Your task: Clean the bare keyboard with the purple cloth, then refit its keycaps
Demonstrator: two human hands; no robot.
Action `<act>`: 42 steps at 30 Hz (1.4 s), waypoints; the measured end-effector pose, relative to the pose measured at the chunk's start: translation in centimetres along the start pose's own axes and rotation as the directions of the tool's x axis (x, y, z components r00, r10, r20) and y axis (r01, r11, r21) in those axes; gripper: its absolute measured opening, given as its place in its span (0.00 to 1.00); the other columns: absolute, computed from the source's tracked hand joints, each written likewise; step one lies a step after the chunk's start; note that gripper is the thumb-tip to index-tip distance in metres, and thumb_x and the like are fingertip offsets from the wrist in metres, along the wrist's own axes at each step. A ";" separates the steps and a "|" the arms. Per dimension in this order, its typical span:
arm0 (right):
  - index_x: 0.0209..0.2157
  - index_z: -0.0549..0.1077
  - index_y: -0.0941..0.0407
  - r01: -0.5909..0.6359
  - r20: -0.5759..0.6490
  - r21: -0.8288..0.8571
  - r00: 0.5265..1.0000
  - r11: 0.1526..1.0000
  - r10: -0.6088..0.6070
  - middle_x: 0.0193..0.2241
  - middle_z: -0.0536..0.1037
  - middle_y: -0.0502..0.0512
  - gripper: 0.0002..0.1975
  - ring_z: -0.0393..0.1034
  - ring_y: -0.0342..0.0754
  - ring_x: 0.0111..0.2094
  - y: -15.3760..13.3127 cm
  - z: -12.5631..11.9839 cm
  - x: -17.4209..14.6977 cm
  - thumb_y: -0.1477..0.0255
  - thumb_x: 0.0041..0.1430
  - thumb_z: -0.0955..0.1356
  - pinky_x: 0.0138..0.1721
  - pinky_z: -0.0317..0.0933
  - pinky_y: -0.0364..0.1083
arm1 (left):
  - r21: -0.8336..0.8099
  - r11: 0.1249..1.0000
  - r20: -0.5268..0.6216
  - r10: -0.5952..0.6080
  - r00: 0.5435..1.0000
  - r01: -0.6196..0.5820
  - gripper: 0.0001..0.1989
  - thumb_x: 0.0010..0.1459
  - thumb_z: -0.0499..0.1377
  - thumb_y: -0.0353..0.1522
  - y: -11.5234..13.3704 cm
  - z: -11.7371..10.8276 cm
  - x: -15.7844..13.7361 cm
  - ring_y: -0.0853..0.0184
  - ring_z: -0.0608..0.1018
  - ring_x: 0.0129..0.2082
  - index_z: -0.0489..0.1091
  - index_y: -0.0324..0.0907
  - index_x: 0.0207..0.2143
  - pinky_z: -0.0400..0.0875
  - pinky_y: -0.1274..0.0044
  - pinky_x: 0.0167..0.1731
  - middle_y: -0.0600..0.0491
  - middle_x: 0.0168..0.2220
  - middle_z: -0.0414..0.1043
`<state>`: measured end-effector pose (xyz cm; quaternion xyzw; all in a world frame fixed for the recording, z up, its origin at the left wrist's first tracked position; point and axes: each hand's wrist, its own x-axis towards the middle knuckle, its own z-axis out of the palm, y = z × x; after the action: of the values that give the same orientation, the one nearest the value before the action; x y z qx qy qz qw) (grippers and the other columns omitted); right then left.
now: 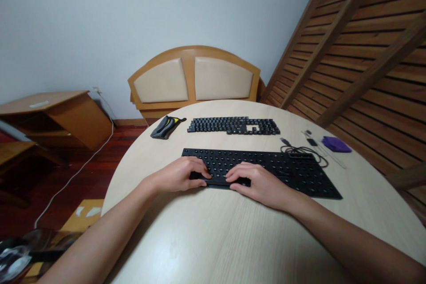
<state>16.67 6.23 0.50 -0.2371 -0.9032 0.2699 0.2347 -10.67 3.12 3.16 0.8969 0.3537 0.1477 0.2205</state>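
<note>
Nearest to us, both forearms reach across the round pale wooden table [206, 239]. Our left hand [181, 175] and right hand [258, 182] rest side by side on the near edge of the stripped keyboard base [266, 168], a black frame whose keycaps are off, leaving rows of bare switch stems. The fingers of both hands are loosely curled and pressing down on a long black bar [219, 180], probably the space bar, at the middle of that near edge; they are not clenched, and whether they pinch it or only push on it we cannot tell.

Pressing unevenly could seat the bar crooked or bend a stem beneath it, and the base, unheld elsewhere, might slide away from us.

Just beyond the base's right end lies its coiled black cable [301, 150]. Farther back, the removed keycaps [233, 125] lie laid out in keyboard order, with a gap near the right. Left of them sits a black and yellow tool [165, 127]; at far right, a purple cloth [336, 143]. Behind the table stands a wooden headboard [195, 77].
</note>
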 end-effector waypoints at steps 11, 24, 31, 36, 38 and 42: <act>0.41 0.78 0.55 -0.066 -0.007 -0.163 0.998 0.984 0.065 0.40 0.81 0.53 0.08 0.74 0.50 0.43 -0.6 0.3 -0.1 0.75 0.58 0.72 0.48 0.65 0.50 | 0.191 0.977 -0.012 -0.089 0.996 0.090 0.08 0.60 0.61 0.33 1.0 0.0 -0.1 0.61 0.76 0.40 0.74 0.42 0.42 0.69 0.72 0.40 0.50 0.40 0.76; 0.40 0.80 0.54 -0.135 -0.023 -0.211 0.991 0.968 0.133 0.39 0.82 0.52 0.08 0.75 0.49 0.43 -1.4 0.3 -0.1 0.75 0.59 0.72 0.47 0.66 0.49 | 0.363 0.925 0.010 -0.127 0.992 0.115 0.07 0.61 0.60 0.35 1.5 0.0 -0.3 0.63 0.77 0.35 0.73 0.42 0.39 0.66 0.74 0.30 0.51 0.37 0.75; 0.40 0.81 0.53 -0.111 -0.007 -0.229 0.994 0.967 0.112 0.40 0.83 0.52 0.08 0.75 0.48 0.43 -1.5 0.1 -0.2 0.76 0.59 0.71 0.47 0.66 0.48 | 0.343 0.934 0.011 -0.111 0.994 0.100 0.07 0.61 0.59 0.33 1.4 -0.3 -0.5 0.65 0.76 0.34 0.74 0.42 0.40 0.67 0.74 0.32 0.51 0.38 0.75; 0.40 0.81 0.53 -0.111 -0.016 -0.226 0.994 0.968 0.110 0.40 0.83 0.52 0.08 0.75 0.48 0.43 -1.5 0.2 -0.2 0.76 0.59 0.71 0.47 0.67 0.47 | 0.334 0.935 0.018 -0.135 0.991 0.122 0.05 0.61 0.60 0.32 1.7 -0.4 -0.4 0.63 0.76 0.35 0.74 0.42 0.39 0.69 0.74 0.33 0.51 0.37 0.75; 0.40 0.81 0.53 -0.108 -0.015 -0.227 0.994 0.968 0.107 0.40 0.83 0.52 0.08 0.75 0.48 0.43 -1.5 0.2 -0.2 0.76 0.59 0.71 0.47 0.67 0.47 | 0.344 0.929 0.013 -0.150 0.989 0.136 0.05 0.60 0.61 0.33 1.8 -0.5 -0.3 0.63 0.76 0.35 0.75 0.42 0.38 0.70 0.73 0.33 0.51 0.36 0.75; 0.40 0.81 0.54 -0.106 -0.008 -0.237 0.994 0.966 0.107 0.40 0.83 0.52 0.08 0.75 0.49 0.43 -1.6 0.3 -0.2 0.76 0.59 0.71 0.47 0.67 0.48 | 0.368 0.922 -0.001 -0.126 0.992 0.118 0.06 0.60 0.62 0.34 1.7 -0.6 -0.4 0.58 0.77 0.43 0.75 0.42 0.37 0.73 0.69 0.41 0.49 0.42 0.75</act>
<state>16.20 4.84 1.18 -0.3109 -0.9156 0.1728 0.1878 -10.18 1.91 4.48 0.9002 0.4276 0.0549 0.0616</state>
